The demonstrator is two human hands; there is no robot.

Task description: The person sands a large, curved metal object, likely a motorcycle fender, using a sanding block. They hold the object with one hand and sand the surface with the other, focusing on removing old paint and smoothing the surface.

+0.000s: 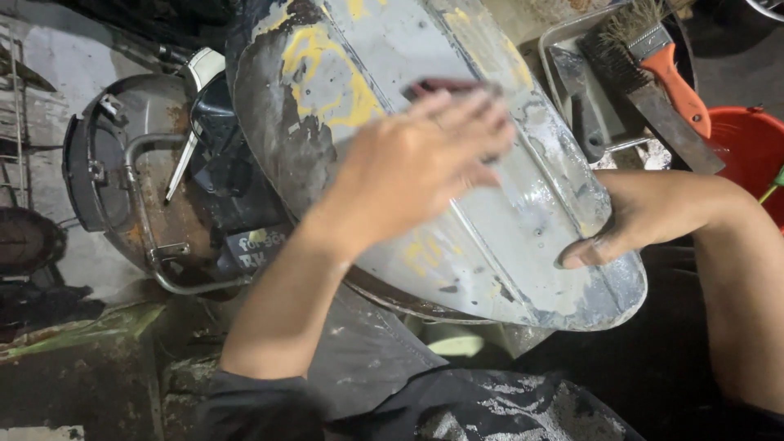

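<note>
A grey curved metal panel (523, 237), patched with yellow filler and bare spots, lies across my lap. My left hand (416, 167) is blurred over its middle, fingers pressed flat on a dark red sanding sheet (445, 85) against the surface. My right hand (629, 220) grips the panel's right edge, thumb on top and fingers hidden behind it.
A metal tray (563, 37) at the upper right holds a paintbrush with an orange handle (674, 73) and a flat scraper (670, 122). A red bucket (747, 151) stands at the right edge. A rusty scooter body part with a bent tube (143, 196) sits at the left.
</note>
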